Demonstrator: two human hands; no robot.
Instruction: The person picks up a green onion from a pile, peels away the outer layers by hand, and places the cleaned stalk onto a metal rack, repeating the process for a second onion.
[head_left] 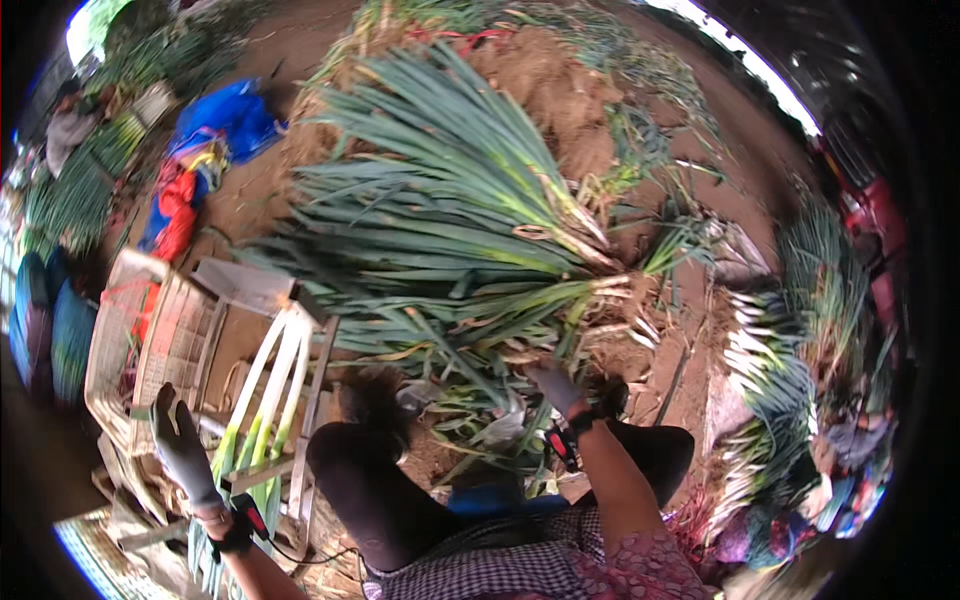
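My left hand (182,450), in a grey glove with dark fingertips, is raised beside a wooden frame; its fingers are apart and nothing shows in them. Several trimmed green onions (262,385) with white stems lie in that frame (308,425), just right of the hand. My right hand (553,386), also gloved, reaches down at the near edge of a big heap of untrimmed green onions (430,180). Its fingers are blurred among loose leaves (470,385), so whether they grip a stalk is unclear. The heap's roots point right.
A pale woven basket (170,340) stands left of the frame. Blue (232,120) and red bags (177,205) lie beyond it. On the right, rows of white-stemmed green onions (750,350) rest on the ground. Other people are partly visible at both far sides.
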